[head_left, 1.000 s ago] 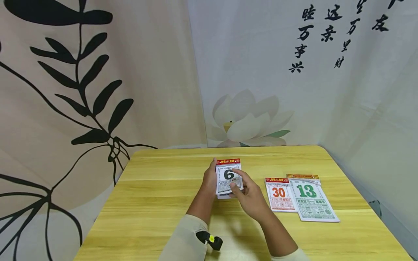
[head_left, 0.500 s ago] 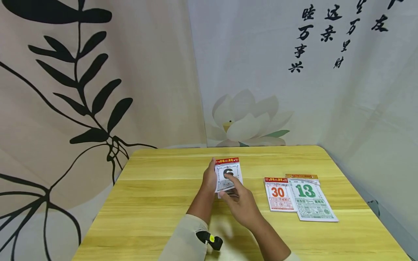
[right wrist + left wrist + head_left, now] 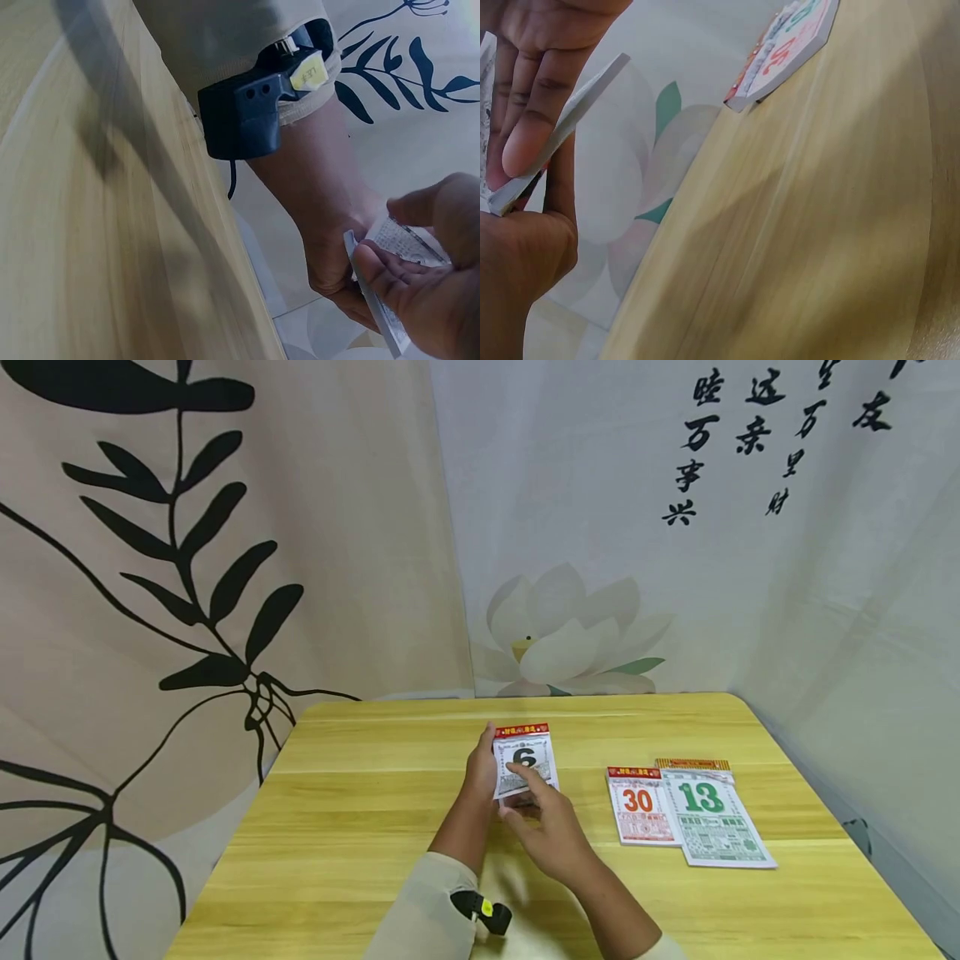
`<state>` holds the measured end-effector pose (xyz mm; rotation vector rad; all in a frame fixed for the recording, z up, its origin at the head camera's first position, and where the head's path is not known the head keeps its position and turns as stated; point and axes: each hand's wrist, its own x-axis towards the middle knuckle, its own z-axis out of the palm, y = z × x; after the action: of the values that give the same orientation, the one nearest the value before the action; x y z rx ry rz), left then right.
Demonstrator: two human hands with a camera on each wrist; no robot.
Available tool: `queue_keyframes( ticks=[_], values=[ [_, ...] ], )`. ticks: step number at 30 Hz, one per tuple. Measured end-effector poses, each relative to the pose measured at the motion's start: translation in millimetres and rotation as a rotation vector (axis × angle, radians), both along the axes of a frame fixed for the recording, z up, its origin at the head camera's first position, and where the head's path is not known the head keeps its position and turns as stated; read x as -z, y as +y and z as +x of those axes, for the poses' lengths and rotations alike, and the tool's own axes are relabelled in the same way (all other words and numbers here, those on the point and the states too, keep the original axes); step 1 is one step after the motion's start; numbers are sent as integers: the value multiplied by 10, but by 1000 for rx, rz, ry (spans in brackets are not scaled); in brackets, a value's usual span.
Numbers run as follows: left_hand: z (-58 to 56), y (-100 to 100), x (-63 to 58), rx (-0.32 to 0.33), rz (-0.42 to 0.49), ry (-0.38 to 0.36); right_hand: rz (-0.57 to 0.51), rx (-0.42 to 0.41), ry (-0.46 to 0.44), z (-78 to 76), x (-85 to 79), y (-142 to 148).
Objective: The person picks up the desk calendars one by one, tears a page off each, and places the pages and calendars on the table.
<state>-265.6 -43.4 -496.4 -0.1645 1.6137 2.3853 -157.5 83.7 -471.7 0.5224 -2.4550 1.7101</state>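
My left hand point(image 3: 481, 768) holds a small tear-off calendar point(image 3: 522, 747) from its left side. The calendar has a red header strip and a black 6. Its lower front leaf stands off the pad, with a dark gap under it. My right hand point(image 3: 551, 839) is at that lower edge, with one finger over the front leaf. In the right wrist view, a printed leaf point(image 3: 401, 238) lies between the right thumb point(image 3: 416, 206) and fingers. The left wrist view shows the pad point(image 3: 585, 94) edge-on beside the right hand's fingers point(image 3: 536, 131).
On the wooden table point(image 3: 360, 827), to the right, lie a calendar with a red 30 point(image 3: 641, 810) and a larger one with a green 13 point(image 3: 720, 818), their edges overlapping. A black wrist camera point(image 3: 482, 912) sits on the left cuff. Printed cloth hangs behind the table.
My right hand has moved left and slightly down across the front of the 6 calendar, baring more of its right side. The left hand stays almost where it was.
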Motion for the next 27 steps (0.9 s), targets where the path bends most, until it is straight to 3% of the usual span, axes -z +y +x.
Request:
queue_keyframes(
  ticks=[5,14,23,27],
  values=[
    [17,14,-42,4,36,-10,64,78,52,-8,5,-47],
    [38,17,-80,0,6,22,61,235,101,-33,32,-143],
    [39,24,-80,-66,-19,35,3,270,122,-31,50,-193],
    [54,13,-108,-45,-9,16,-13,282,117,-30,49,-195]
  ],
)
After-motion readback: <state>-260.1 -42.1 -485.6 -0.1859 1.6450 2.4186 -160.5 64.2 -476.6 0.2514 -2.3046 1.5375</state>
